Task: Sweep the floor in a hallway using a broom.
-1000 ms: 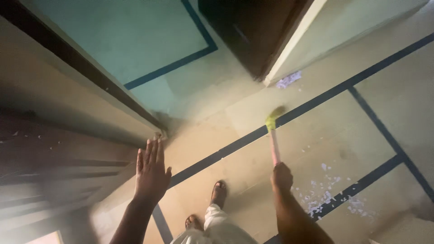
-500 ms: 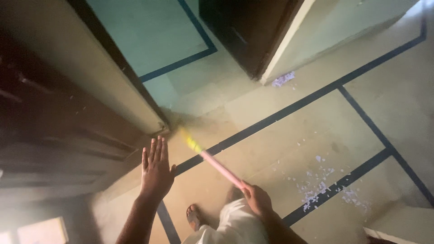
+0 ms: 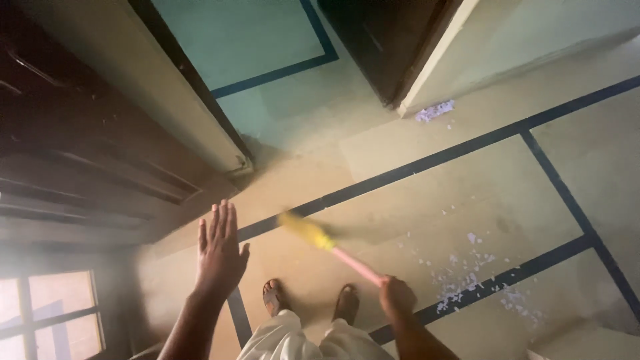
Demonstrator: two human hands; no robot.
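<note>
The right hand (image 3: 397,295) is closed around the pink handle of a small broom (image 3: 327,243), whose blurred yellow head reaches up-left toward the left hand (image 3: 220,253). That hand is spread flat, fingers straight, touching nothing, with the paper scraps (image 3: 467,283) just right of the right hand.

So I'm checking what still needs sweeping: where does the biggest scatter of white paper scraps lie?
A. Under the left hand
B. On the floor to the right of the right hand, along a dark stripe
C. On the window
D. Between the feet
B: the paper scraps spread across the floor beside the right hand, which holds the broom.
</note>
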